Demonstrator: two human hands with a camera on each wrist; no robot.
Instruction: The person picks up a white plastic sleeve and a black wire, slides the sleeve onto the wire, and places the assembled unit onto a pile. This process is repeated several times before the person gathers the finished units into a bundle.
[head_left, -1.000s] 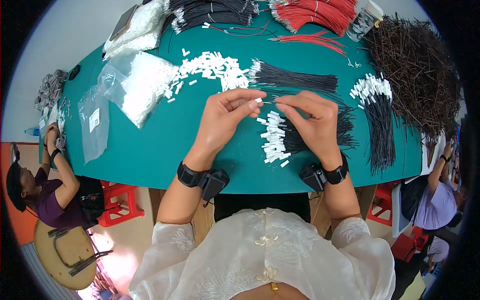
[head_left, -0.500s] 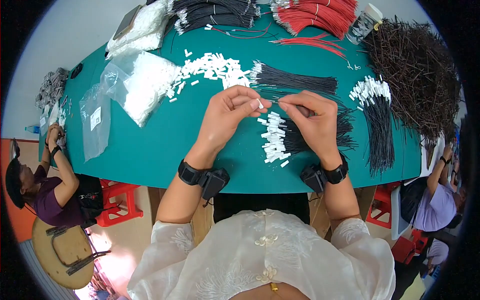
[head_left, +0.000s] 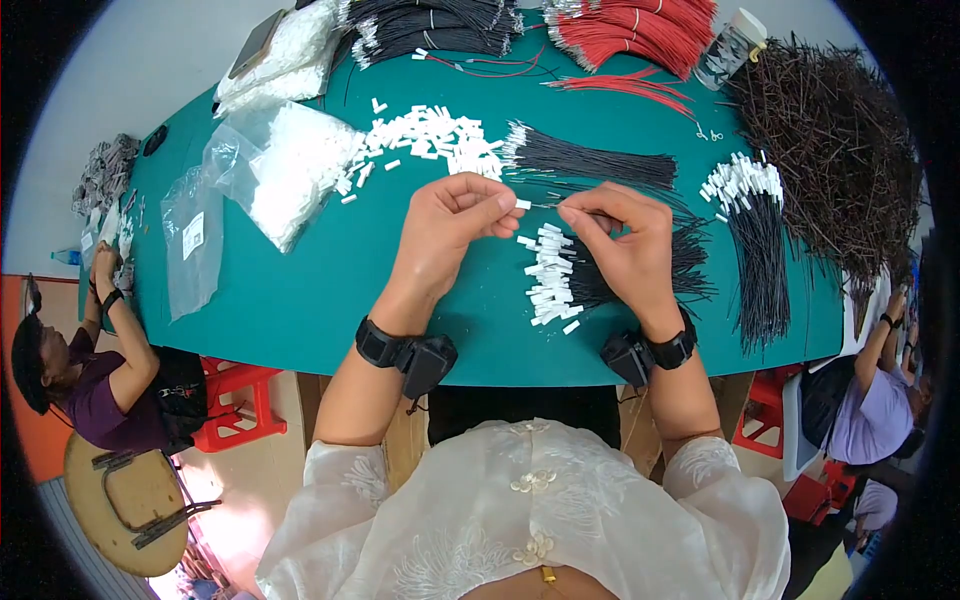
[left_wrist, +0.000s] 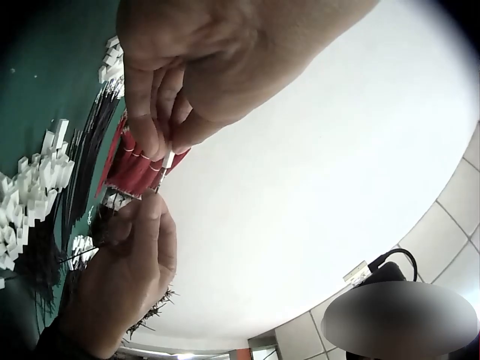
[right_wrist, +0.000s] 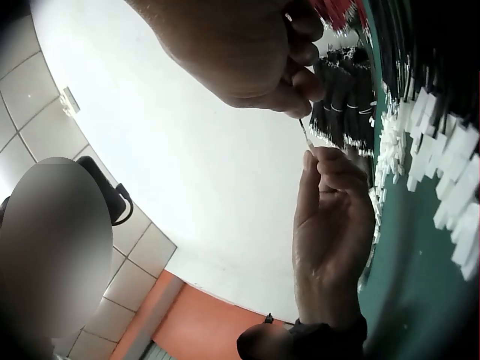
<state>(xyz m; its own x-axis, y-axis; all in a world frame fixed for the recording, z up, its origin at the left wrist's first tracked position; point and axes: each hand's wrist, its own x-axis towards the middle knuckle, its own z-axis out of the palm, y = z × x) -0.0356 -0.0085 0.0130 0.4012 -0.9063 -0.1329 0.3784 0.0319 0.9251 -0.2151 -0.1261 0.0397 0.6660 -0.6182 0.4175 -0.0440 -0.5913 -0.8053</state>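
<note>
My left hand [head_left: 448,228] pinches a small white plastic connector housing [head_left: 523,204] between thumb and forefinger. Facing it, my right hand [head_left: 632,232] pinches a thin black wire [right_wrist: 303,127] close to its bare metal end. That metal end points at the housing, and in the right wrist view the tip is right at the housing's mouth [right_wrist: 310,143]. Below the hands lies a bundle of black wires [head_left: 595,275] with white housings [head_left: 550,275] on their ends. Black wires with metal ends [head_left: 600,158] lie just beyond the fingers.
Loose white housings [head_left: 425,130] spill from a clear bag [head_left: 295,180] at left. Another bundle with housings [head_left: 745,180] lies at right, beside a brown tangled heap [head_left: 820,150]. Red wires [head_left: 635,30] and black wires [head_left: 430,30] are stacked at the back. Another person [head_left: 95,380] sits at left.
My left fingers have shifted, so the white housing now points straight right toward the wire instead of sitting tilted. The right hand stays almost in place.
</note>
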